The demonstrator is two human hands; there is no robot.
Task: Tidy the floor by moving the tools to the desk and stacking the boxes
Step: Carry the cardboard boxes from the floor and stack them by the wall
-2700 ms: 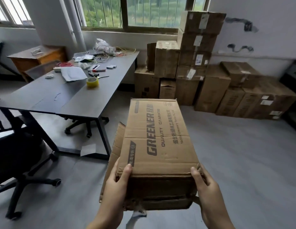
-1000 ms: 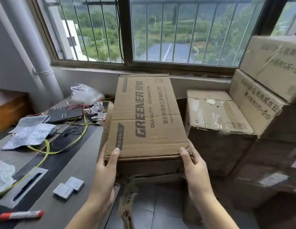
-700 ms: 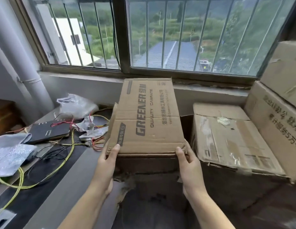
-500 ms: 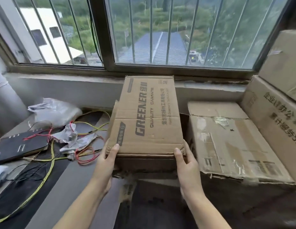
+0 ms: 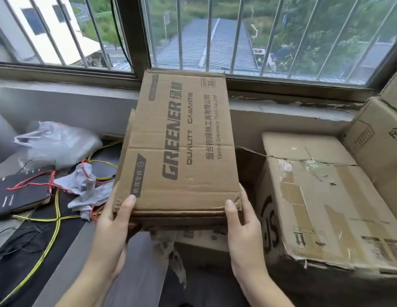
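Observation:
A long brown cardboard box (image 5: 182,140) printed "GREENER" is held in front of me, its far end near the window sill. My left hand (image 5: 113,227) grips its near left corner, thumb on top. My right hand (image 5: 244,229) grips the near right corner the same way. Under its near end another cardboard box (image 5: 202,240) shows; whether they touch I cannot tell. A larger taped cardboard box (image 5: 321,200) stands just to the right.
The dark desk (image 5: 66,251) lies at the left with a black device (image 5: 18,196), red and yellow wires (image 5: 55,209), crumpled cloth (image 5: 84,189) and a plastic bag (image 5: 55,145). More stacked boxes (image 5: 381,138) rise at the right edge. A barred window (image 5: 193,34) is ahead.
I have walked from the middle of the room to the window with the box in both hands. Over the last second the box moved forward, over the low box beside the desk.

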